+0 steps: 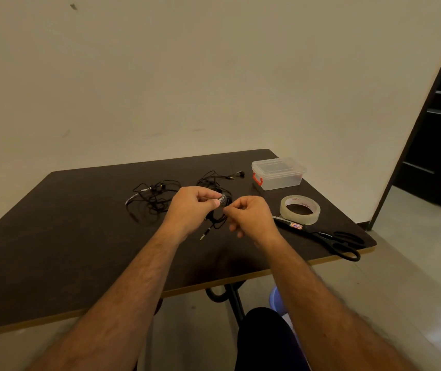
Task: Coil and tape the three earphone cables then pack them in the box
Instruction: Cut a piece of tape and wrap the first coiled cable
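A coiled black earphone cable [218,219] hangs above the dark table [53,250], its plug dangling below. My left hand [192,207] pinches the top of the coil, where a clear piece of tape shows. My right hand [249,216] pinches the same coil from the right. A loose tangled earphone cable [152,198] lies to the left on the table. Another loose earphone cable [219,178] lies behind my hands. The clear plastic box [278,174] with red latches stands shut at the back right.
A roll of clear tape [299,209] lies to the right of my hands. Black scissors [329,238] lie near the table's right front edge. A dark doorway [439,145] opens at the right. My knee [265,341] shows under the table.
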Tool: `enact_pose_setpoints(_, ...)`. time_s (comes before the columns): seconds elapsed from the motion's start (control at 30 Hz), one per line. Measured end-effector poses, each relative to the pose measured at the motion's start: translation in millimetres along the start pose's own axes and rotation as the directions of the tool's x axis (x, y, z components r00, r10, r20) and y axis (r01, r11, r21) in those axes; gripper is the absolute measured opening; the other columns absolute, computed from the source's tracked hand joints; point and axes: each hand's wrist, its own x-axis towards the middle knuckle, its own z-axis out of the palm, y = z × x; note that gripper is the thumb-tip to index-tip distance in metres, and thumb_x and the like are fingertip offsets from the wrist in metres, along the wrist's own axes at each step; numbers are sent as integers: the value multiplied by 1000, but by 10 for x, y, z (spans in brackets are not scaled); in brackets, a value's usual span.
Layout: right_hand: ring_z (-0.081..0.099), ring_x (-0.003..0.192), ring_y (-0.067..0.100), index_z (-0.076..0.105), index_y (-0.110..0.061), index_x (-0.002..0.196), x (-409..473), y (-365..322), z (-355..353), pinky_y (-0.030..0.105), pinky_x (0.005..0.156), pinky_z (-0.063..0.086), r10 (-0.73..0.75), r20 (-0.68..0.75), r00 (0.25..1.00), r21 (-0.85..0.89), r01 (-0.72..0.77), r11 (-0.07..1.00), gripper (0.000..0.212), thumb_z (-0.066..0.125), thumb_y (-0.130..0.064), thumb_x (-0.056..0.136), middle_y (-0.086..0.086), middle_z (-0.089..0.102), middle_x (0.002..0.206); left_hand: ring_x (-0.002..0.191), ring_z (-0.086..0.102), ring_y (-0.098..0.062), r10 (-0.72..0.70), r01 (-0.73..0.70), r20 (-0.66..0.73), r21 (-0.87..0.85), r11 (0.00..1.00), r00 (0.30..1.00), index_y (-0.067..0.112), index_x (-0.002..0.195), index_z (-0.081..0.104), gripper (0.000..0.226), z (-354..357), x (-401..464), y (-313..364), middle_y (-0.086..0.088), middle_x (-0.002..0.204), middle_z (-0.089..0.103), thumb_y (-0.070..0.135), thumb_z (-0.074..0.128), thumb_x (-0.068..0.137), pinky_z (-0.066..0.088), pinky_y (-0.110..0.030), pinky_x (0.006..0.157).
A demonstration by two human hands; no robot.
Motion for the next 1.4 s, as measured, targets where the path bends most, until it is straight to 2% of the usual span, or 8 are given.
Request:
enact_pose_setpoints(0.13,62,86,6,70,-20,103,51,-107,-189,18,73,45,-212,-149,966,-339,152,928,13,63,-19,92,-8,68,97,95,63,-4,-3,3,14,7,1000,1000,24,102,75,16,-16,19,13,9,95,70,16,70,90,46,-19,79)
enact_pose_setpoints(0.27,53,125,12,60,-18,132,116,-269,-320,22,99,36,-271,224,936,-314,332,889,38,63,-17,94,-1,60,134,95,63,-4,-2,3,39,-2,1000,999,23,102,76,16,-32,28,30,7,96,72,16,69,90,46,-22,81)
enact_pose_setpoints(0.33,56,118,10,66,-20,126,121,-275,-321,29,102,41,-278,296,914,-293,364,884,32,64,-18,94,-1,66,126,96,62,-3,9,-8,42,-12,1000,999,22,103,76,16,-41,30,39,8,98,71,15,69,90,45,-21,80)
enact_pose_setpoints(0.5,62,105,8,70,-18,121,58,-279,-293,31,100,49,-376,197,906,-385,424,820,28,65,-19,93,0,72,116,96,61,-1,-34,38,67,-58,998,997,17,99,77,12,-82,37,26,6,98,72,16,68,91,41,-14,72)
enact_pose_setpoints(0.73,64,85,10,74,-17,112,45,-198,-176,30,79,54,-515,194,835,-528,531,663,23,59,-25,98,0,75,98,98,61,-3,-14,12,103,14,1000,995,18,98,77,13,-94,61,-21,6,100,71,17,64,94,43,-19,78)
enact_pose_setpoints(1.0,60,74,3,75,-19,103,120,-183,-135,24,72,49,-398,185,899,-497,435,751,19,60,-28,97,-7,71,88,95,62,0,51,-71,137,150,986,989,24,102,76,14,-103,71,-77,11,96,71,24,68,91,46,-21,81)
enact_pose_setpoints(1.23,67,64,6,73,-18,89,169,-160,-112,23,66,56,-217,243,946,-323,289,901,13,62,-22,95,-1,74,79,91,62,-5,15,-64,142,345,937,990,27,95,78,11,-97,139,-89,12,89,71,31,69,89,49,-31,84)
enact_pose_setpoints(1.4,71,73,13,72,-19,91,229,-75,-18,34,68,63,-82,260,962,-346,172,922,13,61,-23,96,2,74,83,92,61,-6,-59,-30,177,463,886,982,29,99,78,13,-40,233,-176,11,93,71,31,68,90,45,-27,80)
